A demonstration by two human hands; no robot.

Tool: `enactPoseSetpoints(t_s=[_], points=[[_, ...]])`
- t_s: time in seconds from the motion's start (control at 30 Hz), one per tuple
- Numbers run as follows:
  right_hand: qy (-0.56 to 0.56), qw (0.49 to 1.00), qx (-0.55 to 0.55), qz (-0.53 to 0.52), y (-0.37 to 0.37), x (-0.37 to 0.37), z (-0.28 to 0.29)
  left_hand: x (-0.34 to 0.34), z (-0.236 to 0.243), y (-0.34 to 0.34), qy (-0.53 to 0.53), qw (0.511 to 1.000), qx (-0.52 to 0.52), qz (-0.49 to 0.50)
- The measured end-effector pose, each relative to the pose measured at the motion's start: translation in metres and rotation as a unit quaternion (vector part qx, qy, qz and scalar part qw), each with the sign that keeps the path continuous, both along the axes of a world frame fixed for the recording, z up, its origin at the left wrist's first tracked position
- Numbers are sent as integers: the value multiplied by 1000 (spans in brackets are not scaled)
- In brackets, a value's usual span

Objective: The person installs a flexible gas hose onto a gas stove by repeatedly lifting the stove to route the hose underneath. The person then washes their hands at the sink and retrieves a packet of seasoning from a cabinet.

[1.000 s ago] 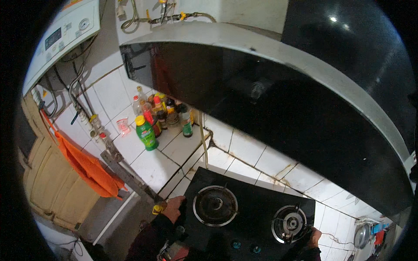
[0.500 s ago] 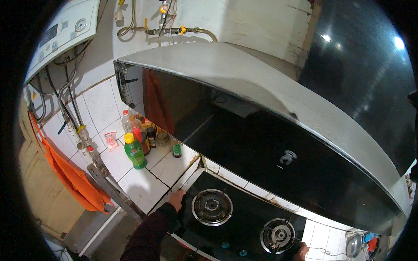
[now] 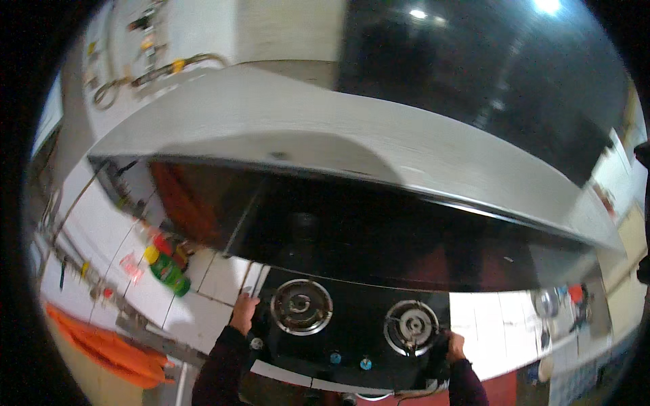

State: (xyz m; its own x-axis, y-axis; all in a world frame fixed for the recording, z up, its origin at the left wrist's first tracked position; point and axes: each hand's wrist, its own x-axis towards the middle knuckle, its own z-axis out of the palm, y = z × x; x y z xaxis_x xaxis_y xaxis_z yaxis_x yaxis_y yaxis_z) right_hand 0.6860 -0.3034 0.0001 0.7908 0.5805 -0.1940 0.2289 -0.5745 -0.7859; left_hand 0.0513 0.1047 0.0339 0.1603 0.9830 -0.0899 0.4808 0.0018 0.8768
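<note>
gripping the cooktop at the left edge with the left hand and at the right edge with the right hand. closing the fingers of each on the sides of the cooktop, but not being able to tell how tightly, for want of a view under its rim. finding the cooktop lying below and in front of the range hood, between the two dark sleeves.

for a sure hold, probably best pressing evenly from both sides, matching left and right in height, and bending the wrists as little as possible. likely also worth favouring the rim over the left burner and right burner, perhaps loose on top of the cooktop. better minding the blue knob near the middle of the cooktop's front, and the white cord-like curve just below that front edge, possibly snagging there.

noticing a white-tiled tabletop left of the cooktop, bearing a green bottle well apart from the left hand. seeing an orange cloth hanging farther left of the cooktop, and white tiles running off to its right.
</note>
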Motion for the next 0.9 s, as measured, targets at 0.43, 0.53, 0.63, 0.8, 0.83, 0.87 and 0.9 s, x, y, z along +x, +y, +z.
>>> enactPoseSetpoints(t_s=[0.43, 0.53, 0.63, 0.8, 0.83, 0.87, 0.9], points=[[197, 969, 129, -68, -47, -47, 33, 170, 156, -242, -180, 898, -269, -297], [265, 936, 201, -115, -75, -57, 13, 223, 173, -295, -90, 885, -303, -343], [277, 937, 202, -68, -119, -67, 2, 300, 181, -346, 40, 880, -156, -447], [471, 836, 280, 0, -174, -86, -6, 457, 147, -408, 104, 730, 147, -659], [493, 817, 298, -9, -182, -86, -9, 488, 135, -414, 142, 673, 245, -683], [523, 798, 296, -33, -189, -87, -12, 511, 125, -415, 172, 633, 298, -693], [502, 815, 290, -23, -196, -85, -17, 529, 114, -415, 197, 590, 349, -701]])
